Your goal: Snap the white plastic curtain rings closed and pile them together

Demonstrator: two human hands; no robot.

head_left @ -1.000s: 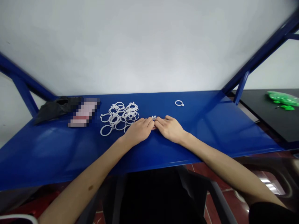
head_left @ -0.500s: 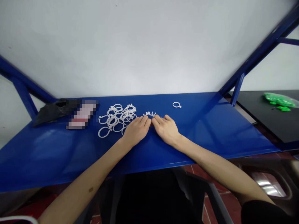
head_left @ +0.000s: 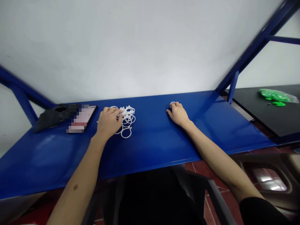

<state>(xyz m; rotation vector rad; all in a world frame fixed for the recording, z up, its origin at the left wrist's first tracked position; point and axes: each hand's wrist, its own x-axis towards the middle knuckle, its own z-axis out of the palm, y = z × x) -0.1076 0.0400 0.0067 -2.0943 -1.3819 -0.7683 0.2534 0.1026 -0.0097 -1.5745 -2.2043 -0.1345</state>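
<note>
White plastic curtain rings (head_left: 127,120), each with a small eyelet, lie in a tangled pile on the blue table (head_left: 150,147). My left hand (head_left: 109,122) rests over the left part of this pile, thumb and index finger apart, touching rings and covering some of them. Farther right, my right hand (head_left: 178,114) lies palm down at a single white ring (head_left: 172,102), whose upper edge shows beyond the fingertips. Its thumb is spread to the left. Whether a second ring is under that hand is hidden.
To the left lie a phone (head_left: 87,115), partly pixelated, and a black plastic bag (head_left: 52,115). Blue metal struts (head_left: 233,87) rise at both table ends. On a black table (head_left: 262,112) at right sits a bag of green pieces (head_left: 274,94). A white wall stands behind.
My hands, formerly together at mid-table over a small white piece, have parted. The left went to the ring pile, the right to the single ring. The small piece no longer shows at mid-table.
</note>
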